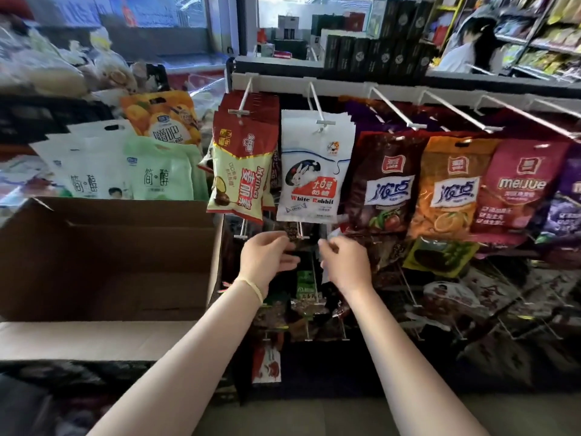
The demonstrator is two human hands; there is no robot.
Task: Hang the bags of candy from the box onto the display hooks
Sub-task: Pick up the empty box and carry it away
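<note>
A dark candy bag point(303, 247) hangs between my two hands at a second-row hook point(302, 236), just below the white White Rabbit bag point(311, 171). My left hand point(267, 256) pinches the bag's upper left corner. My right hand point(344, 262) pinches its upper right edge, where a white strip shows. The open cardboard box point(107, 259) stands to the left; its visible inside looks bare. On the top row hang a red-and-cream bag point(243, 165), a brown bag point(385, 180), an orange bag point(446, 187) and a pink bag point(518, 187).
Lower hooks carry dark snack packs point(305, 306) under my hands. White and green pouches point(125, 171) stand behind the box. Black cartons point(377, 55) line the shelf above the rack. A person point(468, 42) stands at shelves at the far right.
</note>
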